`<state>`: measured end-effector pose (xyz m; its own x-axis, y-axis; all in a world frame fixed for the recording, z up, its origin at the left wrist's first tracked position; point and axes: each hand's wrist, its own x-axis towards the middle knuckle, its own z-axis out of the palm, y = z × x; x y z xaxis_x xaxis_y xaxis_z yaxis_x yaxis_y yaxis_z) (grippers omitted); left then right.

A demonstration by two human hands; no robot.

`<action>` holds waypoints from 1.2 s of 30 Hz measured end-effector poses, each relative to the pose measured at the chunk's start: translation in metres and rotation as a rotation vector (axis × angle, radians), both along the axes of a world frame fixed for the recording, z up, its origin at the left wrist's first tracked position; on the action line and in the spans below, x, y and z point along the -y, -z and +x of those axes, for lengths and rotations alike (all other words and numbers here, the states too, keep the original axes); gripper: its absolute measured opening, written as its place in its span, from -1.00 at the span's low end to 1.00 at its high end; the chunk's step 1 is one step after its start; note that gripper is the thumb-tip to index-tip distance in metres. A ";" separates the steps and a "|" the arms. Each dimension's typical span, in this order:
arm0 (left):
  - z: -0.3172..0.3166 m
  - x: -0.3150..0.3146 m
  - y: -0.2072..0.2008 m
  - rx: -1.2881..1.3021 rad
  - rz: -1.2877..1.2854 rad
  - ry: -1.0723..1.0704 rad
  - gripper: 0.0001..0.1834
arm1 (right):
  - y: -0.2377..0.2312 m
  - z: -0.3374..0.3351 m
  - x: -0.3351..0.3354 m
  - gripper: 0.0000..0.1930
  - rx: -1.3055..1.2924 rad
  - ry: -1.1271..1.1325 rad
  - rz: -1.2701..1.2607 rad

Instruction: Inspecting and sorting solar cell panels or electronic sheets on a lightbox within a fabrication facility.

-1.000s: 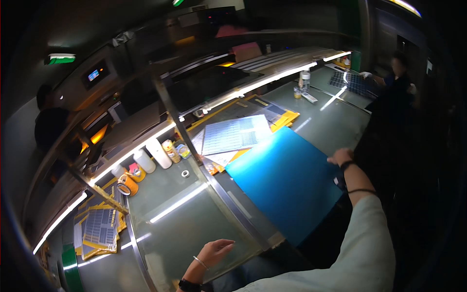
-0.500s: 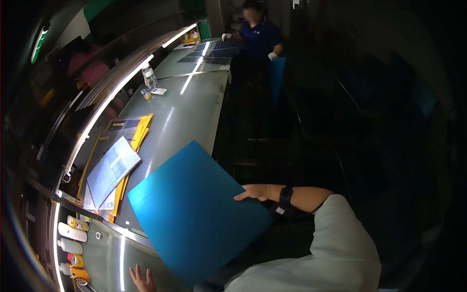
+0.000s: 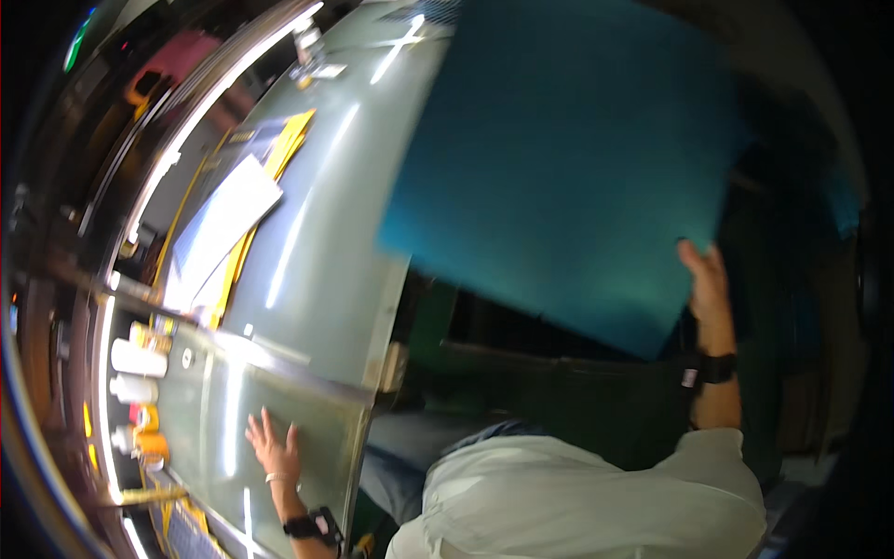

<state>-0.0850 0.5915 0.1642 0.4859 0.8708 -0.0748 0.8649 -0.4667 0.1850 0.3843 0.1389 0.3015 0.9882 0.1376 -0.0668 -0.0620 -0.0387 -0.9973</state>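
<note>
A large flat square blue sheet (image 3: 568, 177) is raised at the upper right, off the bench's right edge. My right hand (image 3: 708, 279) grips it near its lower right corner, thumb on the visible face; the other fingers are mostly hidden behind it. My left hand (image 3: 274, 451) is over the near section of the grey-green bench top (image 3: 321, 419), fingers spread and holding nothing. Whether the palm presses on the surface I cannot tell. Both wrists carry black straps.
Yellow-edged folders (image 3: 300, 135) with a white paper sheet (image 3: 219, 224) on top lie along the bench's left. Several bottles (image 3: 140, 359) line the left edge beside a bright tube light (image 3: 209, 102). A metal strip (image 3: 279, 359) crosses the bench.
My right hand has swung the blue sheet up and to the right, away from over the bench. More of my left forearm now shows. The sheet's side of the view no longer shows the co-worker.
</note>
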 end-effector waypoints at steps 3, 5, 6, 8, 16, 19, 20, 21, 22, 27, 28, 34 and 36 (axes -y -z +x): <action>0.003 0.007 -0.002 -0.028 -0.002 -0.022 -0.26 | 0.015 -0.001 0.006 -0.61 0.199 0.033 0.091; 0.006 0.010 -0.005 -0.027 -0.001 -0.044 -0.26 | 0.032 0.005 0.001 -0.62 0.257 0.026 -0.047; 0.007 0.011 -0.006 -0.043 -0.002 -0.034 -0.26 | 0.044 0.007 -0.004 -0.63 0.291 0.032 -0.131; 0.007 0.012 -0.007 -0.036 -0.003 -0.028 -0.26 | 0.066 0.011 -0.016 -0.65 0.278 0.015 -0.237; 0.009 0.011 -0.012 -0.071 -0.063 -0.030 -0.17 | 0.155 0.006 -0.089 -0.59 0.266 -0.153 -0.642; 0.012 0.011 -0.019 -0.104 -0.076 0.054 0.01 | 0.194 0.002 -0.121 -0.57 0.261 -0.198 -0.761; 0.013 0.010 -0.021 -0.090 -0.090 0.054 0.01 | 0.210 0.001 -0.134 -0.56 0.240 -0.194 -0.797; 0.015 0.009 -0.023 -0.094 -0.118 0.048 0.09 | 0.225 -0.001 -0.144 -0.54 0.205 -0.221 -0.804; 0.015 0.008 -0.023 -0.109 -0.145 0.047 0.16 | 0.240 -0.005 -0.153 -0.52 0.151 -0.215 -0.814; 0.018 0.007 -0.025 -0.132 -0.176 0.039 0.17 | 0.297 -0.014 -0.177 -0.44 0.108 -0.277 -0.867; 0.018 0.007 -0.025 -0.153 -0.178 0.036 0.17 | 0.303 -0.015 -0.180 -0.44 0.083 -0.270 -0.891; 0.018 0.007 -0.026 -0.141 -0.166 0.067 0.16 | 0.314 -0.019 -0.188 -0.44 0.071 -0.320 -0.895; 0.018 0.007 -0.026 -0.124 -0.169 0.067 0.16 | 0.312 -0.019 -0.190 -0.44 0.050 -0.321 -0.889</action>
